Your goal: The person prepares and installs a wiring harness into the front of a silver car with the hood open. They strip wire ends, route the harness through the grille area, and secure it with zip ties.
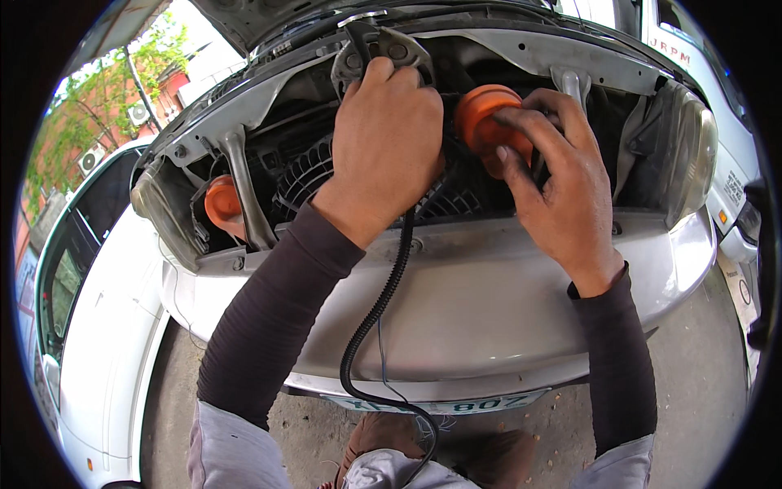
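My left hand (389,147) is closed in front of the hood latch at the middle of the car's front. Black corrugated tubing (394,277) comes out below that fist, hangs over the bumper and runs down toward my legs. What else the left fingers hold is hidden behind the knuckles. To the right, my right hand (562,175) grips an orange trumpet-shaped horn (482,110) at its side, thumb below and fingers above. A second orange horn (221,202) sits at the left, beside a metal brace. Alongside the tubing hangs a thin wire (382,346).
The silver bumper (456,314) crosses below my hands, with a headlight (691,155) at its right end. A fan grille (305,175) lies behind my left wrist. The raised hood (252,20) is above. A white car (114,326) stands at left, another white vehicle (725,155) at right.
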`<state>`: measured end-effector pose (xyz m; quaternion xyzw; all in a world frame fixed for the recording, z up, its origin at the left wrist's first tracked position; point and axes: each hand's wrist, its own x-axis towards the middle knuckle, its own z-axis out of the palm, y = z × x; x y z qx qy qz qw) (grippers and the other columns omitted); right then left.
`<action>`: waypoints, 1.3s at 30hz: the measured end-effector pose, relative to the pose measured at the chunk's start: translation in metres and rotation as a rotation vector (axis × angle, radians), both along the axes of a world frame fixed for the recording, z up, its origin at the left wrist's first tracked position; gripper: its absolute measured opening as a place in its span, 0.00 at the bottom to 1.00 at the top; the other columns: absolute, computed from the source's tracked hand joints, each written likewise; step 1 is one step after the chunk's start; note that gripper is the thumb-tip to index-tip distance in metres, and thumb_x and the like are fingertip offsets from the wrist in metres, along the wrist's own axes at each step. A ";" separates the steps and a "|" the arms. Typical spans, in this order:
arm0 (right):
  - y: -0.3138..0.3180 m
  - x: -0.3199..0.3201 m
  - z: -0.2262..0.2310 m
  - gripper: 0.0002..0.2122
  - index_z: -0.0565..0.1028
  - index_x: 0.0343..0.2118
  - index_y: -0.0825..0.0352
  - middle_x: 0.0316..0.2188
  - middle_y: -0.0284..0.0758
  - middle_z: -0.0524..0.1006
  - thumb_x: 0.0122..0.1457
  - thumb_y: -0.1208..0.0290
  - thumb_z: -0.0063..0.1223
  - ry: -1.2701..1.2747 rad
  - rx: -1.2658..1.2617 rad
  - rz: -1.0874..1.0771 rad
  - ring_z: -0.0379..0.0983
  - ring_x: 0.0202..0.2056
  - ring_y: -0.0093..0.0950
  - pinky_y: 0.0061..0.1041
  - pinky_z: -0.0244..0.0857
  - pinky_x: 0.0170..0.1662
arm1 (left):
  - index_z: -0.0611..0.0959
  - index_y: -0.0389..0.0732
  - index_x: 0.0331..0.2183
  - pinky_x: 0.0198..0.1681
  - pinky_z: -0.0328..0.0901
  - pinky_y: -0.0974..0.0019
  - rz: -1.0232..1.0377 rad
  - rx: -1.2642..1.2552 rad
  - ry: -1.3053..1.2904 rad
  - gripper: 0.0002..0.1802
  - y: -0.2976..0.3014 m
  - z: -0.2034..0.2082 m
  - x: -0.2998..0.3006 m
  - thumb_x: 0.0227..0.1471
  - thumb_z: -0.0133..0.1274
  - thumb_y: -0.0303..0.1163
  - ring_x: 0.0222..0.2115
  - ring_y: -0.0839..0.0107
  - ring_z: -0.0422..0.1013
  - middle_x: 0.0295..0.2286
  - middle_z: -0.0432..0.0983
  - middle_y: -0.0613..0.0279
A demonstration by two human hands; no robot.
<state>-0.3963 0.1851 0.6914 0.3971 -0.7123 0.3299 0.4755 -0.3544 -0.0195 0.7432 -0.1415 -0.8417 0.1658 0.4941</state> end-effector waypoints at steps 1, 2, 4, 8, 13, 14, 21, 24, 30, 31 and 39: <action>0.001 0.000 0.001 0.17 0.81 0.51 0.65 0.51 0.40 0.74 0.57 0.79 0.63 -0.026 0.010 -0.017 0.76 0.50 0.41 0.34 0.70 0.53 | 0.86 0.38 0.31 0.44 0.71 0.54 0.000 -0.016 0.032 0.07 -0.001 -0.001 -0.001 0.48 0.62 0.29 0.42 0.54 0.71 0.33 0.76 0.56; 0.001 0.001 0.001 0.17 0.81 0.51 0.64 0.51 0.40 0.74 0.57 0.79 0.63 -0.034 0.013 -0.017 0.76 0.50 0.41 0.34 0.70 0.53 | 0.87 0.38 0.31 0.45 0.70 0.55 0.002 -0.016 0.044 0.07 -0.001 -0.002 -0.001 0.47 0.62 0.29 0.43 0.56 0.71 0.34 0.77 0.57; 0.001 0.002 0.001 0.17 0.81 0.51 0.64 0.53 0.40 0.73 0.58 0.80 0.63 -0.030 0.010 -0.017 0.75 0.51 0.40 0.34 0.70 0.54 | 0.87 0.38 0.30 0.48 0.69 0.57 0.020 -0.021 0.068 0.08 -0.002 -0.006 -0.001 0.45 0.60 0.31 0.45 0.58 0.70 0.35 0.78 0.58; -0.004 0.000 0.000 0.17 0.81 0.49 0.64 0.53 0.38 0.73 0.55 0.79 0.64 -0.012 -0.028 -0.008 0.75 0.50 0.39 0.36 0.69 0.54 | 0.85 0.37 0.31 0.46 0.66 0.55 -0.020 -0.007 0.106 0.06 -0.003 -0.010 -0.003 0.47 0.60 0.28 0.43 0.57 0.68 0.34 0.74 0.58; -0.005 -0.003 -0.004 0.17 0.81 0.48 0.64 0.53 0.37 0.73 0.54 0.79 0.65 -0.034 -0.024 -0.023 0.74 0.50 0.38 0.37 0.69 0.54 | 0.85 0.38 0.30 0.45 0.65 0.55 0.019 0.033 0.150 0.06 0.000 -0.016 -0.004 0.46 0.60 0.28 0.45 0.55 0.67 0.35 0.73 0.57; -0.005 -0.003 -0.005 0.17 0.81 0.48 0.64 0.53 0.37 0.73 0.54 0.79 0.65 -0.026 -0.021 -0.028 0.74 0.50 0.38 0.37 0.69 0.54 | 0.86 0.38 0.30 0.45 0.65 0.54 0.027 0.039 0.160 0.06 0.001 -0.016 -0.005 0.46 0.60 0.28 0.45 0.55 0.66 0.35 0.73 0.57; -0.005 -0.004 -0.006 0.18 0.81 0.49 0.63 0.54 0.37 0.72 0.54 0.79 0.65 0.002 -0.010 -0.042 0.74 0.50 0.37 0.37 0.69 0.55 | 0.87 0.39 0.29 0.46 0.64 0.51 0.133 0.033 0.150 0.08 0.007 -0.015 -0.004 0.41 0.62 0.28 0.47 0.53 0.66 0.36 0.75 0.57; -0.004 -0.004 -0.008 0.17 0.82 0.48 0.63 0.55 0.37 0.72 0.54 0.79 0.65 0.007 -0.021 -0.022 0.74 0.50 0.37 0.37 0.68 0.55 | 0.88 0.39 0.30 0.47 0.64 0.50 0.167 0.026 0.139 0.09 0.009 -0.013 -0.004 0.42 0.63 0.29 0.47 0.53 0.66 0.36 0.77 0.57; -0.005 -0.010 -0.005 0.23 0.77 0.54 0.60 0.55 0.37 0.72 0.53 0.79 0.65 -0.010 -0.045 -0.016 0.74 0.51 0.40 0.37 0.68 0.56 | 0.88 0.40 0.31 0.48 0.65 0.50 0.234 0.022 0.133 0.13 0.015 -0.011 -0.004 0.36 0.67 0.28 0.48 0.54 0.67 0.36 0.77 0.57; -0.006 -0.011 -0.004 0.24 0.76 0.55 0.60 0.55 0.37 0.72 0.53 0.78 0.65 0.024 -0.041 -0.037 0.73 0.51 0.40 0.38 0.68 0.56 | 0.88 0.40 0.31 0.47 0.65 0.50 0.243 0.017 0.140 0.13 0.016 -0.012 -0.004 0.36 0.67 0.28 0.48 0.54 0.67 0.36 0.77 0.57; -0.015 0.005 0.001 0.22 0.80 0.47 0.64 0.57 0.34 0.72 0.45 0.78 0.68 0.305 0.058 -0.159 0.71 0.53 0.39 0.37 0.65 0.56 | 0.87 0.37 0.31 0.47 0.66 0.53 0.145 0.080 0.158 0.09 0.016 -0.006 0.009 0.43 0.63 0.26 0.47 0.52 0.67 0.36 0.77 0.55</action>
